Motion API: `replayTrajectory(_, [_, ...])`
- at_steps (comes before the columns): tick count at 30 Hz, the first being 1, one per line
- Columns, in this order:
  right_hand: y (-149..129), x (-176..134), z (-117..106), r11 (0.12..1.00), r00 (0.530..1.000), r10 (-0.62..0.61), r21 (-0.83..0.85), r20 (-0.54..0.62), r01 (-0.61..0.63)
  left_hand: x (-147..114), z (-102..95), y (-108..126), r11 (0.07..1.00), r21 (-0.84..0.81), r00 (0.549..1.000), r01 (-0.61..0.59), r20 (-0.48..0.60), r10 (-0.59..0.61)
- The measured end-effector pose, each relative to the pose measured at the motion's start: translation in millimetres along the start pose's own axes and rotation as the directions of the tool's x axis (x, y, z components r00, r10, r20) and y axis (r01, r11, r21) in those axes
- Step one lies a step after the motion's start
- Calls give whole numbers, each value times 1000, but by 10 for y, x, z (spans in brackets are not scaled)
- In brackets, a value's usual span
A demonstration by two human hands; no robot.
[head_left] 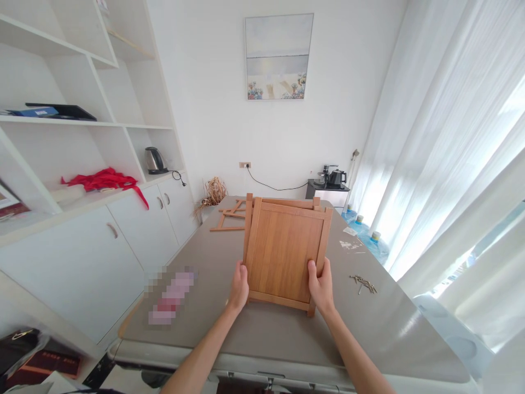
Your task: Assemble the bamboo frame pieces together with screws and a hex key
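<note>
Gripping wooden panels with our left hand and right hand fingers, we see blurred writing on a red cover.

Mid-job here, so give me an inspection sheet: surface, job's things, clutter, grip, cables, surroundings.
Surface: grey-brown tabletop, glossy, light reflecting at right.
Job's things: framed wooden panels, at least two, overlapping and tilted; contact with the table unclear.
Clutter: wooden frame parts behind left; metal fasteners and white scraps at right; pixelated item at left, unidentifiable.
Grip: left hand and right hand hold the panels' opposite sides.
Cables: black cord along the wall; none seen on the table.
Surroundings: shelving left, white curtains right.
</note>
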State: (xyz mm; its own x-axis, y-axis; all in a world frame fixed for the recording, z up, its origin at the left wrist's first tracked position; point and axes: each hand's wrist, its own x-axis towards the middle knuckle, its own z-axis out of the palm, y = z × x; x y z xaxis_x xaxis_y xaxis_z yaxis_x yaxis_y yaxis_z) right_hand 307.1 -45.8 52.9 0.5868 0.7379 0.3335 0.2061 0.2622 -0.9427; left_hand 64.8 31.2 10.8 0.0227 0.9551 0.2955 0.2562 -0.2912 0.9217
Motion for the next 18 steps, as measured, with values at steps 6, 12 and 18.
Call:
replayTrajectory(6, [229,-98,-85,993,993,-19,-114,-113,6,-133,15,-31,995,-57,996,-82,35,84])
replayTrajectory(12, [346,-213,-196,986,990,-10,-167,-143,-14,-223,2,11,982,-116,987,-148,53,155])
replayTrajectory(18, [343,-228,-226,988,994,-52,-149,-94,38,-169,-35,225,966,-175,976,-192,72,207])
